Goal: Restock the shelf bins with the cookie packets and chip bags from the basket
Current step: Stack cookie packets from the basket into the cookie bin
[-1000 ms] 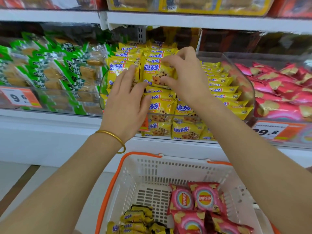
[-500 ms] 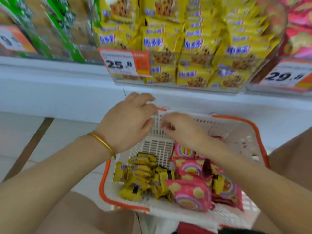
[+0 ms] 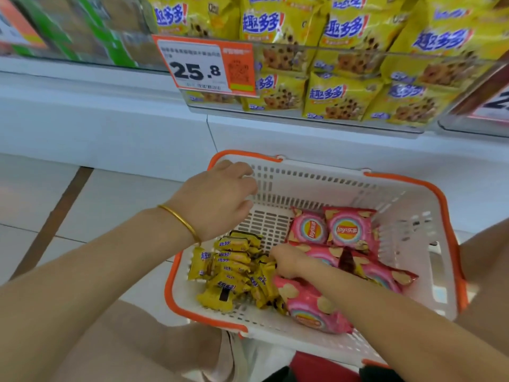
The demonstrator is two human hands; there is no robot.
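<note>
**Two kinds of packet, two kinds of hold**

Two piles lie in the white basket (image 3: 413, 205) with the orange rim, which serves here as the landmark. In its near-left part sits a heap of small yellow cookie packets (image 3: 234, 274); to the right of that heap, spreading toward the far wall, lie the pink chip bags (image 3: 349, 230).

The right hand (image 3: 286, 261) is down inside the basket, at the seam between heap and bags, its fingers curled onto the yellow packets. Whether this grip has closed on one yet I cannot tell, since the fingertips are buried. The left hand (image 3: 217, 199) hovers over the basket's far-left corner, loosely curled and holding nothing.

The cookie packets look light, flat and fairly stiff, with slick film wrappers, so several could probably be pinched together across their flat faces (a loose handful would likely slide apart). The chip bags are puffed with air, soft and crushable; they are best taken by the crimped end seam or cradled lightly, never squeezed in the middle.

Above and beyond the basket, the clear shelf bin (image 3: 316, 117) of matching yellow packets stands behind a price tag (image 3: 203, 66).
</note>
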